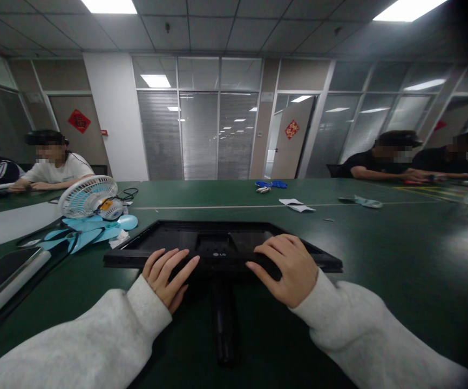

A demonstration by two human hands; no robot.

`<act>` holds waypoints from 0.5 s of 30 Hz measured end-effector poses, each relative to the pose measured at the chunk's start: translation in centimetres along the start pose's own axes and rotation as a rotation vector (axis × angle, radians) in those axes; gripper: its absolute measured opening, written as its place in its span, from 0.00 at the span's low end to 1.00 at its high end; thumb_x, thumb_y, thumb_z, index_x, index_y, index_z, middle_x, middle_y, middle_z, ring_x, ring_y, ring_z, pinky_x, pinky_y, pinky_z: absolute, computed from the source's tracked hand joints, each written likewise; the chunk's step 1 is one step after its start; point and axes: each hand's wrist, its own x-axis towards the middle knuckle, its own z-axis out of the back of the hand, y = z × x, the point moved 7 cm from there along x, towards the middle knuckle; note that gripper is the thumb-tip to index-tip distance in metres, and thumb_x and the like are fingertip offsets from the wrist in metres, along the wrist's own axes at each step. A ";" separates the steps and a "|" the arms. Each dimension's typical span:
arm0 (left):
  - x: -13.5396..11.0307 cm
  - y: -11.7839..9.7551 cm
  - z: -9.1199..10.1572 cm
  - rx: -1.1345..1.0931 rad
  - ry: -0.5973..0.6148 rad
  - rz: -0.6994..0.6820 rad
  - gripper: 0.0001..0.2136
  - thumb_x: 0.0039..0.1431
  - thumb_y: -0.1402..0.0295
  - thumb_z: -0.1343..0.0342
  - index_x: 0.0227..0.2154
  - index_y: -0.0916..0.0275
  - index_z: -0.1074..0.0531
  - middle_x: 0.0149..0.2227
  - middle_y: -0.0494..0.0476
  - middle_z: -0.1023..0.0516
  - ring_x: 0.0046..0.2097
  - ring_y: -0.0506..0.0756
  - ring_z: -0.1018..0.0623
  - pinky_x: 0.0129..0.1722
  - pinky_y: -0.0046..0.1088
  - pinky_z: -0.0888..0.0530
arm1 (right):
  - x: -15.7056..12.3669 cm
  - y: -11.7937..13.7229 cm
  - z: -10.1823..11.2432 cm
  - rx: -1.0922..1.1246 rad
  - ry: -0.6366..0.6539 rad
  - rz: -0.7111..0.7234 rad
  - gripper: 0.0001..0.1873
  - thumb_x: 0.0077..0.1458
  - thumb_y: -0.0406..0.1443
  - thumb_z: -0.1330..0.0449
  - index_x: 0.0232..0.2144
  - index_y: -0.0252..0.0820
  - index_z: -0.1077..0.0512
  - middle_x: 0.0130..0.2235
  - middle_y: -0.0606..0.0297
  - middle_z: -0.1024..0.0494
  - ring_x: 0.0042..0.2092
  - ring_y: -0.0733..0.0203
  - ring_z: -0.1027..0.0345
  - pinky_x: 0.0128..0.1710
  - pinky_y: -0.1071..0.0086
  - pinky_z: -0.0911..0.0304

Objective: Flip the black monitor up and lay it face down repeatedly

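Note:
A black LG monitor [217,246] lies face down on the green table [379,259], its black stand neck [224,319] pointing toward me. My left hand [167,275] rests flat on the monitor's near edge, left of the logo, fingers stretched out. To the right of the logo, my right hand [288,267] lies on the same edge with its fingers spread and slightly bent over the back panel. Both arms wear pale grey sleeves.
A small white desk fan [90,197] with loose light-blue blades [83,232] sits left of the monitor. A white-edged device [2,278] lies at far left. Blue gloves [271,184] and paper scraps [296,204] lie farther back. People sit at both far sides.

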 end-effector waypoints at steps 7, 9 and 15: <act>0.1 -0.1 0.2 -0.003 -0.003 0.006 0.22 0.61 0.69 0.49 0.58 0.58 0.35 0.55 0.63 0.31 0.55 0.62 0.32 0.56 0.47 0.39 | 0.1 0.3 0.3 -0.019 -0.010 0.016 0.13 0.56 0.43 0.41 0.33 0.38 0.27 0.33 0.61 0.27 0.38 0.58 0.36 0.48 0.56 0.44; 0.1 -0.1 0.3 -0.004 -0.007 0.014 0.21 0.61 0.69 0.49 0.58 0.57 0.35 0.54 0.63 0.31 0.55 0.62 0.31 0.56 0.46 0.38 | 0.1 0.5 0.3 -0.039 -0.025 0.030 0.13 0.56 0.43 0.42 0.32 0.38 0.27 0.33 0.60 0.27 0.38 0.57 0.35 0.49 0.56 0.44; 0.2 -0.1 0.7 0.000 -0.043 0.037 0.21 0.60 0.69 0.48 0.58 0.56 0.34 0.55 0.62 0.30 0.55 0.61 0.31 0.56 0.45 0.37 | 0.1 1.0 0.4 -0.087 -0.031 0.062 0.14 0.56 0.43 0.43 0.35 0.37 0.26 0.37 0.58 0.25 0.41 0.56 0.32 0.54 0.53 0.46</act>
